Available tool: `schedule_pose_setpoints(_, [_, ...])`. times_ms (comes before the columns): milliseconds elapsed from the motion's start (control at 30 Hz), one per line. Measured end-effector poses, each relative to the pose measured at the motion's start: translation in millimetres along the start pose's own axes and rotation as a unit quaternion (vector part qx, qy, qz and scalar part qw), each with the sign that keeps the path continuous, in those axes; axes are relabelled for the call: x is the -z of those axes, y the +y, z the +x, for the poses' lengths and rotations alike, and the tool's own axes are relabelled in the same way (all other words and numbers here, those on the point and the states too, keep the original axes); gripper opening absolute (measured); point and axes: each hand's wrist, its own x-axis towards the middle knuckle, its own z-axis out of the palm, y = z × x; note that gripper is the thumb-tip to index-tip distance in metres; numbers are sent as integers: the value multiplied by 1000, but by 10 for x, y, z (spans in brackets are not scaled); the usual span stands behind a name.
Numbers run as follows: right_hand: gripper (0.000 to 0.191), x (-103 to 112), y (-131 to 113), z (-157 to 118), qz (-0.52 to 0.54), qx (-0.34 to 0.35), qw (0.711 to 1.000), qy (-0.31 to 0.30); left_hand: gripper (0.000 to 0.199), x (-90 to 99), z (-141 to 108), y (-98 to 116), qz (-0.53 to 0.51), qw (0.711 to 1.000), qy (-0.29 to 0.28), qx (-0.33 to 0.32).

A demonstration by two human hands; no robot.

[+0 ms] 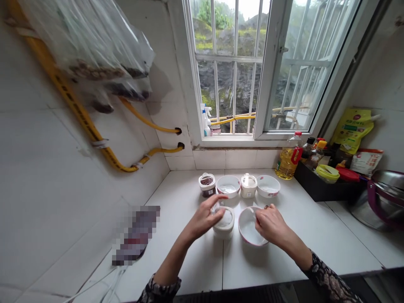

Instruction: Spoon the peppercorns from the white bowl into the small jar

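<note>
My left hand [205,216] is over a small white-rimmed seasoning jar [224,225] with white grains in it. Its thumb and fingers are apart, near what looks like the jar's raised clear lid. To the right, my right hand [272,225] is closed above a white bowl [248,237] with a pink rim. What its fingers hold is hidden. Behind them stand a jar with dark red-brown contents [207,185], a floral bowl [228,187], a jar with pale contents [249,186] and another floral bowl [268,186].
An oil bottle [287,158] stands at the back right, beside a black box [311,183] of bottles and seasonings. A steel pot [385,198] sits far right. At left lies a blurred-out dark object [137,235] with a white cable. Yellow pipes [116,164] run along the wall.
</note>
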Motion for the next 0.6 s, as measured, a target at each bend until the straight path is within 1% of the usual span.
schedule_pose_setpoints(100, [24,-41,64,-69,15,-22,999,47,46,61,-106,-113,-53,995,83,24])
schedule_pose_setpoints(167, [23,-111,104,-113,23,-29,996,86,51,44,-193,-185,-55,988,135,52])
schedule_pose_setpoints(200, [23,-155,122,-134,29,-29,993,110,53,22,-234,-216,-51,985,152,66])
schedule_pose_setpoints(300, [24,-290,157,-190,58,-29,983,172,62,-62,-324,-284,-40,982,162,89])
schedule_pose_setpoints(400, [25,-384,169,-230,97,-26,971,219,67,-121,-364,-328,-1,984,164,69])
schedule_pose_setpoints(500, [29,-427,169,-259,134,-8,957,258,67,-143,-374,-359,61,984,161,41])
schedule_pose_setpoints(600, [34,-443,166,-279,162,18,947,276,61,-160,-364,-397,90,984,150,43])
